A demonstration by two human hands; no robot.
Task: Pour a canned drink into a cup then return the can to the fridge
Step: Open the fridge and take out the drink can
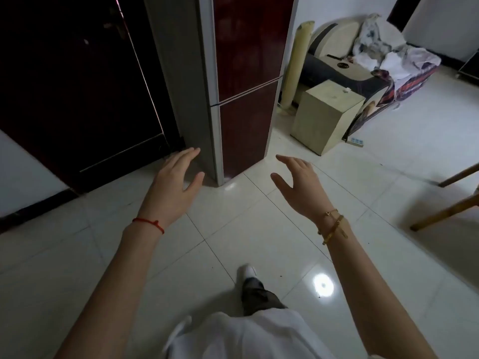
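Observation:
A tall fridge [248, 73] with dark red glossy doors and grey sides stands straight ahead, both doors closed. My left hand [173, 177] is held out in front of its lower left corner, fingers spread and holding nothing. My right hand [298, 182] hovers level with it near the fridge's lower right corner, fingers apart and slightly curled, also holding nothing. Neither hand touches the fridge. No can or cup is in view.
A dark wooden door [77, 86] is left of the fridge. To the right stand a beige box [324, 115], a rolled mat [298, 66] and a sofa [375, 63] piled with clothes. Wooden furniture legs [445, 211] reach in at the right. The floor is glossy white tile [233, 242].

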